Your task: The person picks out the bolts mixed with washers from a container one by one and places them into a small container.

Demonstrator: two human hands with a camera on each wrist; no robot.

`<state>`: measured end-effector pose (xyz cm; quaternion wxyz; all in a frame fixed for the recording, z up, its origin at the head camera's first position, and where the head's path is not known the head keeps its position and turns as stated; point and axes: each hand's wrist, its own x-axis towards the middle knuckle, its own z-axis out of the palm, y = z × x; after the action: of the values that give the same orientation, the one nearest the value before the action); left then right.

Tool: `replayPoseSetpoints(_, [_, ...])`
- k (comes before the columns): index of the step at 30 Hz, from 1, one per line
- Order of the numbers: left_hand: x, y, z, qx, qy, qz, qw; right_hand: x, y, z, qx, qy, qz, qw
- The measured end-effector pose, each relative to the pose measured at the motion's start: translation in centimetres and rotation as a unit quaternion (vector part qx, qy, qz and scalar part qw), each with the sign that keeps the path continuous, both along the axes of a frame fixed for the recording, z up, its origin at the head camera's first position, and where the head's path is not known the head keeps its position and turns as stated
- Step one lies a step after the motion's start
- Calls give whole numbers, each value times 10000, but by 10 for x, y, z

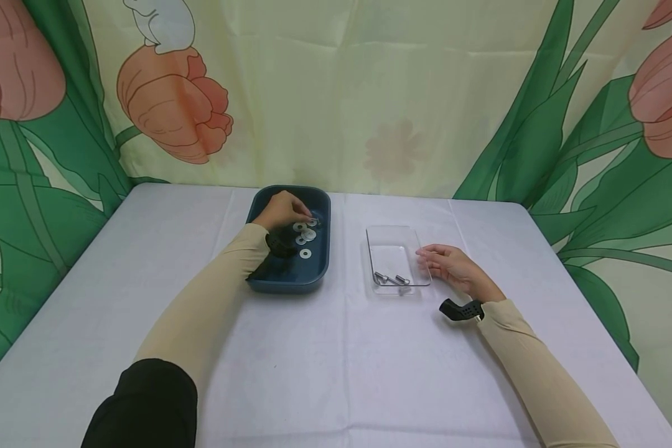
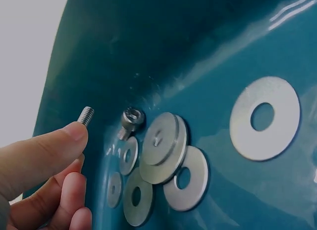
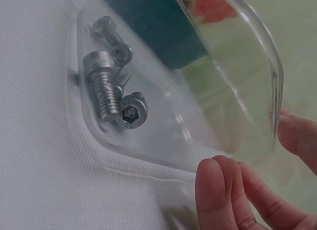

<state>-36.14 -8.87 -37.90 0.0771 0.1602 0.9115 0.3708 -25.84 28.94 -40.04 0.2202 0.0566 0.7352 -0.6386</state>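
My left hand is over the dark blue tray. It pinches a screw whose threaded end sticks up past the thumb; its head is hidden by the fingers. Beside that hand in the tray lie a socket head screw and several flat metal washers, some overlapping. One larger-looking washer sits apart from the rest. My right hand holds the right wall of a clear plastic box, thumb on the rim and fingers against the side. Several socket head screws lie together at the box's near end.
A white cloth covers the table. The tray stands left of the box, with a strip of cloth between them. Behind the table's far edge hangs a curtain printed with tulips. A black band sits at my right wrist.
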Motion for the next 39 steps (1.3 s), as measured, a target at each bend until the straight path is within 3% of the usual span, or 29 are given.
replayPoseSetpoints(5, [2,0,3,141,-97,-21,9999,1,1,0,6,18,9,10000])
replayPoseSetpoints(30, [23,14,33,225,257,-434,9985,0,-1,2,128,29,16,9999])
replayPoseSetpoints(39, [35,29,45,326,103,-430,9985,1,0,2,19,-3,-16,10000])
